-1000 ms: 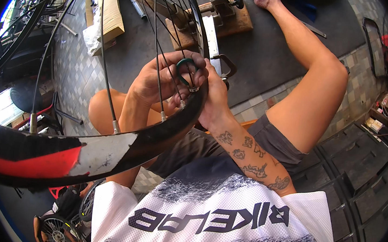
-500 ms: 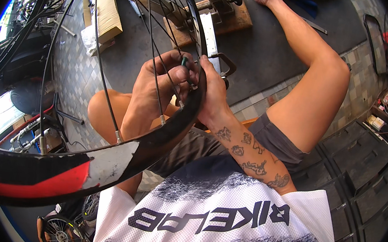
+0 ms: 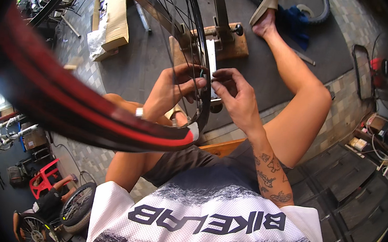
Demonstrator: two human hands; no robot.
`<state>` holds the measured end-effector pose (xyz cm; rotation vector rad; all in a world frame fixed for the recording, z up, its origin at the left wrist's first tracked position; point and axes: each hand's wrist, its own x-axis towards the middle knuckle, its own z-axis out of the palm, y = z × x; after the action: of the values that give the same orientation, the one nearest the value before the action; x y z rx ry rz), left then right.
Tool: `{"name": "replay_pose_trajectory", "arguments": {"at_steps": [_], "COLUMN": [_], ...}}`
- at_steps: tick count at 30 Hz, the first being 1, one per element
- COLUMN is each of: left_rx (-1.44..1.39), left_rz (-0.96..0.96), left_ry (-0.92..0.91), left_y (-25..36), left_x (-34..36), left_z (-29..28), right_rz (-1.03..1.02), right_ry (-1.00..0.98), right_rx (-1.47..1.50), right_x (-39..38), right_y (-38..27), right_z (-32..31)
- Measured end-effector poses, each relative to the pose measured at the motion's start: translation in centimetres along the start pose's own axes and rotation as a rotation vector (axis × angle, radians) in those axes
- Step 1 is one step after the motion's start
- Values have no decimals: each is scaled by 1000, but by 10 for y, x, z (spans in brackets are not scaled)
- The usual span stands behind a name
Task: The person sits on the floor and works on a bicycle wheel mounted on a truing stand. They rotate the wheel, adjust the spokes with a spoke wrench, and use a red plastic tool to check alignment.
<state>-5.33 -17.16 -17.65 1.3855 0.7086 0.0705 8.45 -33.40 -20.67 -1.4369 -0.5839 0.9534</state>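
Note:
A black bicycle rim (image 3: 148, 137) with a red stripe and a silver patch sweeps across the left and middle, blurred at the left, its spokes running up toward the top. Inside the rim is my left hand (image 3: 167, 88), thumb and fingers closed on a small green spoke wrench (image 3: 202, 73) beside the spokes. Just outside the rim, on the right, my right hand (image 3: 240, 97) has its fingers curled, with thumb and forefinger apart close to the rim. Whether they touch it is hard to tell. The wheel stands in a metal truing stand (image 3: 221, 11) on a wooden base (image 3: 236, 43).
An open cardboard box (image 3: 119, 18) lies on the dark mat at the upper left. A tire (image 3: 324, 10) and blue cloth (image 3: 299, 26) lie beyond my sandalled foot. Black drawers (image 3: 338, 172) stand at the right. Another person (image 3: 51, 200) is beside wheels at the lower left.
The wheel has turned, so the silver patch now sits nearer my hands. My right hand has moved away from the rim to the right. My left hand keeps the green wrench at the spokes.

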Motion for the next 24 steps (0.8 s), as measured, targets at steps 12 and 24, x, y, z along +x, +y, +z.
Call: {"name": "replay_pose_trajectory", "arguments": {"at_steps": [12, 24], "left_rx": [-344, -187], "left_rz": [240, 285], "left_ry": [149, 129], "left_y": [4, 0], "left_x": [-6, 7], "left_z": [-8, 12], "right_rz": [-10, -34], "right_ry": [-159, 101], "right_rx": [-200, 353], "right_x": [36, 27], "right_y": [12, 53], "right_z": [-1, 11]}}
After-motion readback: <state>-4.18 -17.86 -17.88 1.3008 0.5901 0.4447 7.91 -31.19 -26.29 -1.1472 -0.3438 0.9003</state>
